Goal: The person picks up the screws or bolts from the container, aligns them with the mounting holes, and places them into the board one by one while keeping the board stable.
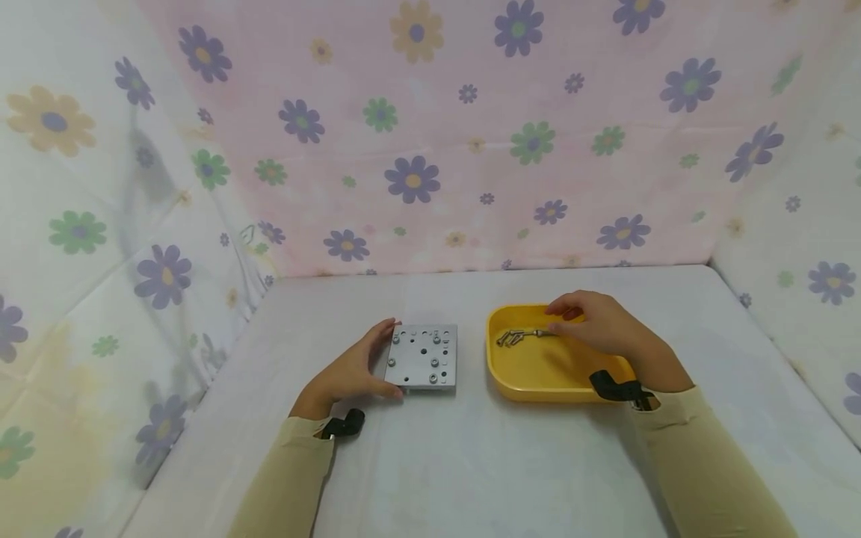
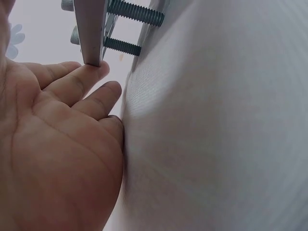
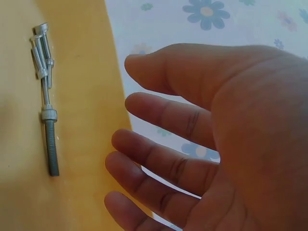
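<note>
Flowered cloth (image 1: 464, 134) walls in the work space, pink ahead of the hands and white to either side, above a pale covered table (image 1: 417, 478).

Just right of the left hand (image 1: 351, 372) sits a metal plate (image 1: 413, 368), held along its left side between the thumb at the near edge and fingers at the far corner. Several socket-head screws (image 1: 433, 363) stand in it, and the left wrist view shows threaded shanks (image 2: 135, 13) jutting out below, so the plate rides above the cloth. That makes the footing doubtful: a push down on an unsupported edge could tip it, and since the hold is only at the left side, the right side could swing or lift.

Beneath and left of the right hand (image 1: 597, 326), a yellow tray (image 1: 538, 394) carries loose screws (image 1: 516, 336). That hand is empty, thumb and fingers spread apart and slightly bent, touching none of them. The screws lie end to end and overlapping, so a pinch at one might drag or scatter its neighbours, and their slim round shanks could roll from the fingertips. They also look unequal in thickness, which invites picking the wrong one. The dark wrist mount (image 1: 615, 388) hangs close to the near rim and could knock the tray.
</note>
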{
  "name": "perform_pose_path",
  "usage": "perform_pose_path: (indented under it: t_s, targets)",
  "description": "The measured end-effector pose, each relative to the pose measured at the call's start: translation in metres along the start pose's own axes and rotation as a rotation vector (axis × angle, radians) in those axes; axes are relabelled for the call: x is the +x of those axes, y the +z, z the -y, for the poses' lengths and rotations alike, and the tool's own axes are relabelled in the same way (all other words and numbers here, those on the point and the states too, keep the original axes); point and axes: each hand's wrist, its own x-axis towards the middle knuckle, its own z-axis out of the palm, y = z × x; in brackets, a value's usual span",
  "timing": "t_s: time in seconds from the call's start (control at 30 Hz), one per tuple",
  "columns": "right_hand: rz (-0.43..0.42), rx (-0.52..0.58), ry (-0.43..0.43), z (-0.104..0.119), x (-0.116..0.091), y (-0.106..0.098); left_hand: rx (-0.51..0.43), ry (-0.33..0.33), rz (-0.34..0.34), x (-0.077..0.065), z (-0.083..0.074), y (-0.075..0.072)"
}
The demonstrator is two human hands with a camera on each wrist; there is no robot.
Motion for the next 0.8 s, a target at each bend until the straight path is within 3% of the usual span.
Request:
perform_pose_path:
  t_s: [0.57, 0.8]
  targets:
    - [-0.024, 0.012, 0.084, 0.0041, -0.0007, -0.0049, 0.02, -0.008, -0.008, 0.0002, 0.0027, -0.0006]
    - [-0.014, 0.001, 0.064, 0.0052, 0.0078, -0.0062, 0.014, -0.018, -0.012, 0.0003, -0.0007, -0.0004]
